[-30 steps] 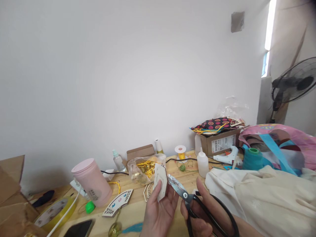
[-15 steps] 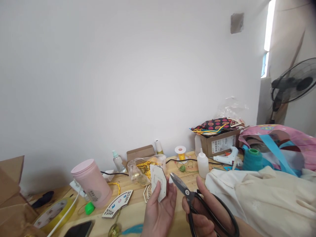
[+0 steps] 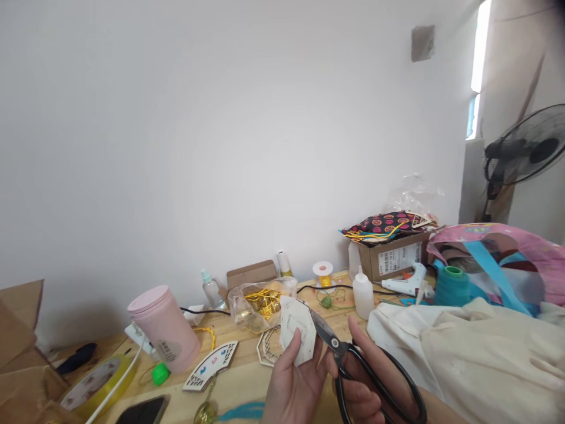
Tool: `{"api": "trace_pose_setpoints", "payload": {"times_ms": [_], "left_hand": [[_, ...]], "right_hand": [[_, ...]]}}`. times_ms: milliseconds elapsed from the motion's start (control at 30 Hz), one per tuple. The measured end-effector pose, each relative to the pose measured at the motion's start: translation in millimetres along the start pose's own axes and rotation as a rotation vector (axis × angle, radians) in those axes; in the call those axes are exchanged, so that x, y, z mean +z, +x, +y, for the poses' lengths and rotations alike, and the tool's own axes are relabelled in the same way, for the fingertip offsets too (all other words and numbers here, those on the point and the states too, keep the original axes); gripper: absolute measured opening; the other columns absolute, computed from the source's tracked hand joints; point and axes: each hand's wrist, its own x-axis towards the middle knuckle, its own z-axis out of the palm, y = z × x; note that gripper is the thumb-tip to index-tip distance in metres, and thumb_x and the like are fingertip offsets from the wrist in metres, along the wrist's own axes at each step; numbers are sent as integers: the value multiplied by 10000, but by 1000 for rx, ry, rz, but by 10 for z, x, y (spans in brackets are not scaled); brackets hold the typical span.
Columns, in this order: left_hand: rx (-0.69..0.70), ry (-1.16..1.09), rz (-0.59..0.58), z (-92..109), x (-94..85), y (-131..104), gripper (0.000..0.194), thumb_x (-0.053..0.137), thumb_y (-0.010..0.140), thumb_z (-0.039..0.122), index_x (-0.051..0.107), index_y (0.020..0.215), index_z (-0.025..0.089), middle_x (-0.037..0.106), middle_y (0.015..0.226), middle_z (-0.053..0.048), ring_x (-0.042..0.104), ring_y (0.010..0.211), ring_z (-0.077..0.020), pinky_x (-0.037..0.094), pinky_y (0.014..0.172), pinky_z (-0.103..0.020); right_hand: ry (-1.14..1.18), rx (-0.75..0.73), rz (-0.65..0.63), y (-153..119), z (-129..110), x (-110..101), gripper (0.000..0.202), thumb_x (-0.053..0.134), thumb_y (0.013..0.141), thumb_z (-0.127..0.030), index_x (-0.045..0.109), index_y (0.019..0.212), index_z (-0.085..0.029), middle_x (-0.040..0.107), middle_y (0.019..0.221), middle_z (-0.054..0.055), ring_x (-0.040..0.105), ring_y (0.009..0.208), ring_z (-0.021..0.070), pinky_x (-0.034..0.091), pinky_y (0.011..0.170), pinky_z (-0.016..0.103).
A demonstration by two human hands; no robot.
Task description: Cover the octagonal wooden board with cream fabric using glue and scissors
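Note:
My left hand [image 3: 293, 383] pinches a white angular piece [image 3: 300, 327] with dark edges, thumb across its front face. In my right hand [image 3: 359, 388] is a pair of black-handled scissors [image 3: 339, 347], its closed blades pointing up and left against the right edge of the white piece. What lies behind that piece is hidden. Just beyond my left hand, a hexagonal lattice frame [image 3: 266, 348] lies on the wooden table. Left of it is a fan-shaped cutout [image 3: 212, 366] with coloured marks, and below that a gold bell [image 3: 204, 412] with a blue tassel [image 3: 241, 411].
A pink canister [image 3: 165, 330], yellow tape roll [image 3: 99, 383] and phone [image 3: 143, 410] are on the left. Behind my hands lie a bag of gold bells [image 3: 262, 303] and a white squeeze bottle [image 3: 362, 294]. Cream cloth [image 3: 468, 347], teal thread cone [image 3: 452, 287] and glue gun [image 3: 408, 282] occupy the right.
My left hand has moved right with the white piece, turning its face more toward me. The piece now meets the scissor blades, and more of the lattice frame shows.

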Motion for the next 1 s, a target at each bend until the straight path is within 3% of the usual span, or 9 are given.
{"api": "trace_pose_setpoints", "payload": {"times_ms": [133,267,367,500,700,1000], "left_hand": [[60,-7,33,36,-39,11,224,471,802,121,616,957,190,672,943,-62,583,930,-176,408,884,-366],[121,42,127,112,-13,-20,263,502,775,83,587,988,213,682,910,-34,603,885,-178,409,876,-400],[107,206,206,101,35,-57,377,559,732,74,521,1086,196,670,946,-54,610,868,-205,437,834,-394],[-22,349,233,21,57,-74,526,596,701,75,407,1191,115,652,965,-126,599,895,-255,450,801,-385],[-50,388,205,-7,72,-78,592,576,726,81,314,1252,150,652,957,-112,581,940,-250,440,811,-354],[-70,470,283,-24,58,-73,497,595,728,172,395,1181,132,648,966,-116,622,808,-219,459,713,-317]], "right_hand": [[25,-11,-88,-8,-7,-14,546,355,740,-633,600,700,-146,391,368,-67,210,268,6,159,255,96],[87,-180,-182,-45,-104,-47,502,430,719,-611,612,730,-143,360,368,-91,153,263,-4,169,244,86],[166,-386,-138,-101,-255,-54,459,450,734,-577,599,729,-143,286,381,-115,183,271,-2,189,258,71],[303,-559,-39,-167,-426,-44,409,410,798,-509,561,726,-135,248,412,-119,278,295,1,233,292,53],[160,-519,-77,-112,-370,-58,363,497,767,-472,588,748,-121,309,411,-104,269,298,4,245,287,83],[92,-471,-27,-81,-271,-30,404,426,804,-486,591,755,-121,401,386,-70,421,337,38,313,320,108]]}}
